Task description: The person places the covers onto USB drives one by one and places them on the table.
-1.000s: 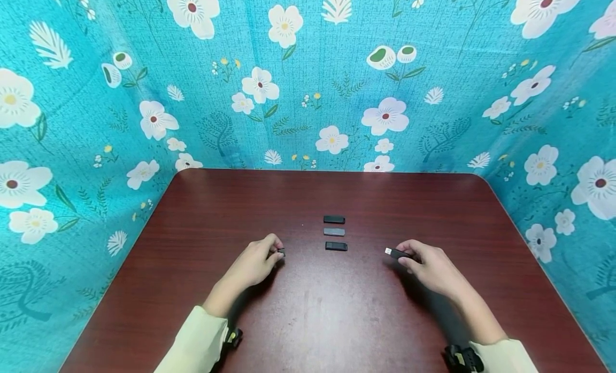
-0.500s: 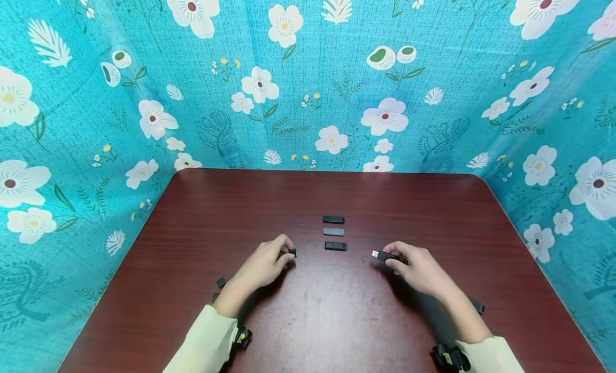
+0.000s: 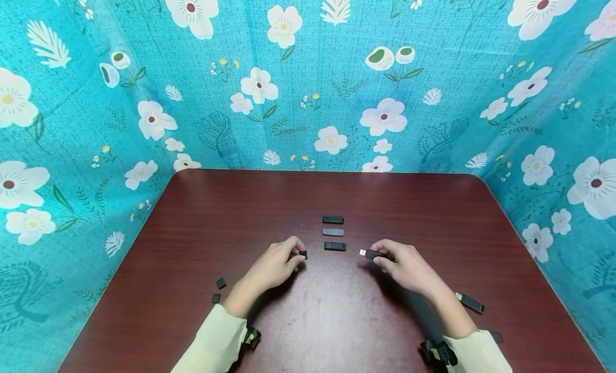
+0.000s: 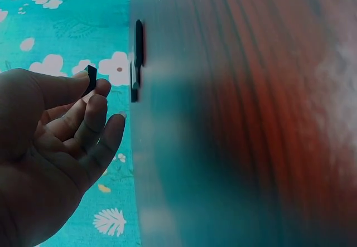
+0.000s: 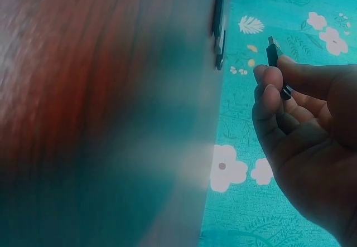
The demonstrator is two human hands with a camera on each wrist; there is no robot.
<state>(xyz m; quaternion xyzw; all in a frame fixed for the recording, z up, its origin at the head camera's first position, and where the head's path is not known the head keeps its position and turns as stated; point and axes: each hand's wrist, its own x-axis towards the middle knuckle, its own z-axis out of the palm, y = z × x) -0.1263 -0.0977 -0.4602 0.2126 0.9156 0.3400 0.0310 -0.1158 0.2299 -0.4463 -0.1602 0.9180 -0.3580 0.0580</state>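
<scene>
Between thumb and fingertips my left hand (image 3: pixel 276 263) pinches a small black USB stick cap (image 4: pixel 91 80), held above the table left of centre. Facing it from the right, my right hand (image 3: pixel 406 266) grips a black USB stick (image 5: pixel 274 54) whose bare metal plug (image 3: pixel 363 253) points left toward the cap. A gap separates cap and plug. Behind that gap lie three closed sticks in a column: a black one (image 3: pixel 333 219) farthest, a grey one (image 3: pixel 333 232) in the middle and another black one (image 3: pixel 335 246) nearest.
Two small black caps (image 3: pixel 221 283) lie by my left forearm. Beside my right forearm rests an uncapped black stick (image 3: pixel 470 303), and a dark piece (image 3: pixel 495 336) is partly hidden by the sleeve. A flowered blue cloth (image 3: pixel 308 95) hangs behind the brown table (image 3: pixel 240 202).
Both hands have moved toward each other, cap and stick held, narrowing the gap. The caps at left and the uncapped stick at right have come into sight from behind my forearms.
</scene>
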